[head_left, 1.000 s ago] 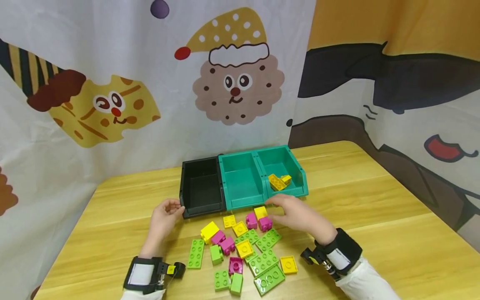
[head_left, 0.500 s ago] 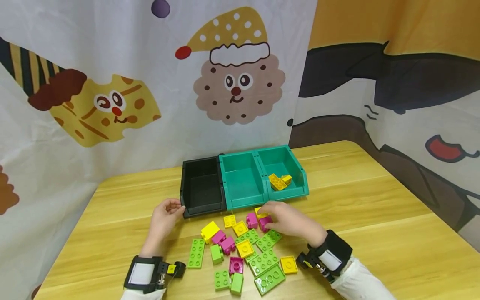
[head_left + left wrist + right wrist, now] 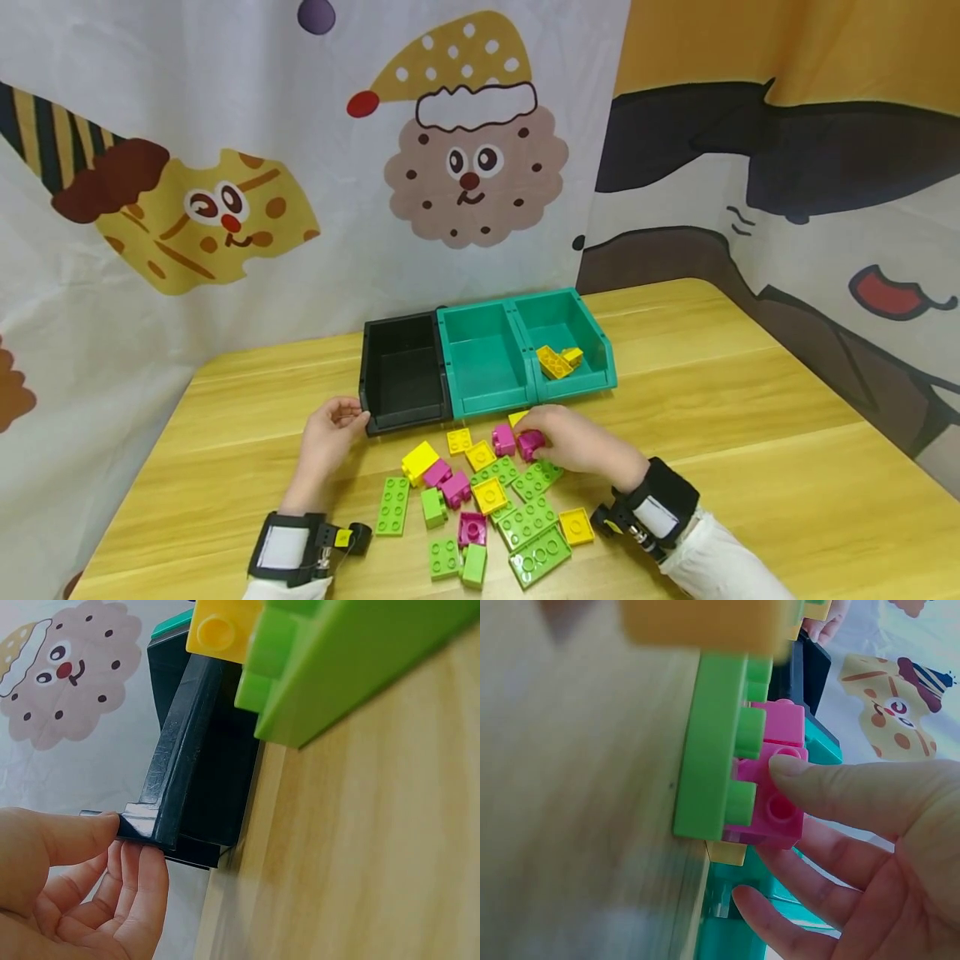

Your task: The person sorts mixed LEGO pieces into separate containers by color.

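Down came the right hand [image 3: 583, 439] onto the pink, boxy plastic brick [image 3: 529, 445] near the teal, open plastic bins [image 3: 491, 406]; thumb and finger pinch it. The left hand [image 3: 328, 435] grips the black, open plastic bin [image 3: 408, 418]. Best lift straight up, bumping nothing.

No readable text; marks on left-wrist yellow sticker [image 3: 342, 538] too small to read.

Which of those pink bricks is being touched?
The rightmost pink brick in the head view, pinched by the right hand; the other pink bricks lie further left, untouched.
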### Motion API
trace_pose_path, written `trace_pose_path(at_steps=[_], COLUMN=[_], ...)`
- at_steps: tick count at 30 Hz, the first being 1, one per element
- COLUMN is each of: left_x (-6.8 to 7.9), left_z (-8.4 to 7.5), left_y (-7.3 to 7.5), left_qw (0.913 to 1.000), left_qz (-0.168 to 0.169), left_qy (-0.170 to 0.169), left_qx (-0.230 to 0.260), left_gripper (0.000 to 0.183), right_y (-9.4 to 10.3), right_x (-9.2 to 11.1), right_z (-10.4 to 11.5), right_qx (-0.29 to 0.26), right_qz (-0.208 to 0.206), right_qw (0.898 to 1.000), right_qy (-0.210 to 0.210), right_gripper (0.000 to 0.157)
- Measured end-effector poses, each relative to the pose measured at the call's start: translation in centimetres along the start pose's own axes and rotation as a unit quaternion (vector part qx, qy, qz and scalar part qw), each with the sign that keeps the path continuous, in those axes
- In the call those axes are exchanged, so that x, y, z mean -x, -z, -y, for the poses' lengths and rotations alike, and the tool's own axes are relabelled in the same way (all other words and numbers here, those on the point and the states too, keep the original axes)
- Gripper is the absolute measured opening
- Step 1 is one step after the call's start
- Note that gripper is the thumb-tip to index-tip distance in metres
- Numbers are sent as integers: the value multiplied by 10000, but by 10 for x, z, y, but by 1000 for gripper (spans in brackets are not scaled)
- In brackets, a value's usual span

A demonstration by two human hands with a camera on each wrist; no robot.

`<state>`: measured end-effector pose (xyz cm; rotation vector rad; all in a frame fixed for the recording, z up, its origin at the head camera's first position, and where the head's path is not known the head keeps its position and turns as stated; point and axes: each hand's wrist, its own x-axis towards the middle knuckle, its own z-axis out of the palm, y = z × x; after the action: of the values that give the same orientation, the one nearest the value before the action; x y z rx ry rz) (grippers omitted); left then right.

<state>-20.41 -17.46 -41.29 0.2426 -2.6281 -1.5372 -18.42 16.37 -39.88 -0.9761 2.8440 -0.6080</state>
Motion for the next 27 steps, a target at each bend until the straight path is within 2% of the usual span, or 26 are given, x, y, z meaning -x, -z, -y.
trace_pose_path(at_steps=[17,23,27], left_x=[0,0,0], left_z=[1,1,0], left_y=[-2,-1,-1], left_qw=[10000,10000,10000], left_qz=[-49,-41,-40], left_qy=[20,0,12], left_qx=[28,11,-1], left_gripper=[22,22,22], right_y=[1,4,8], right_x=[0,1,2], right_z=[1,0,-1], right_qx=[-148,-113,-248], right_qz=[75,16,-163], right_qw=[9998,9993,9979], right_qy=[54,351,584], right_gripper=[20,21,20])
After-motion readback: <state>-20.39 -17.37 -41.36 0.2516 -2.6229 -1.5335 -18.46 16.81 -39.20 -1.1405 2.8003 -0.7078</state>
